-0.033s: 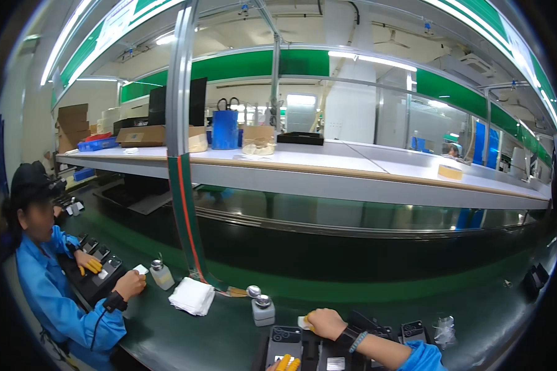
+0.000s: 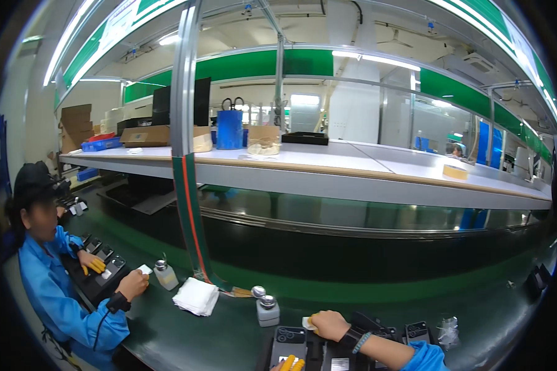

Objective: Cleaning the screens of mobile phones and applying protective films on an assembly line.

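Observation:
My right hand (image 2: 332,325) is closed on a folded white cloth (image 2: 307,323), just beyond the black trays. Yellow covers show on its fingertips. At the lower edge, my left hand (image 2: 291,365) is partly cut off; its yellow-covered fingers lie stretched on a grey smartphone (image 2: 290,343), beside a white label. That phone rests in a black tray with its camera block facing up. Under my right forearm is a dark piece with a white label (image 2: 339,364). Another grey phone (image 2: 417,332) lies to the right of the forearm, among dark cases partly hidden by my arm.
A metal-capped bottle (image 2: 268,311) stands beyond the phone, left of which lies a stack of white cloths (image 2: 196,296). Another bottle (image 2: 165,275) is near a co-worker (image 2: 68,290) in blue, who handles phones and a cloth. Crumpled clear plastic (image 2: 448,332) lies right. A metal post (image 2: 184,123) rises ahead.
The whole view has shifted slightly, so things sit a little further right. Both my hands keep their places relative to the phone and the cloth.

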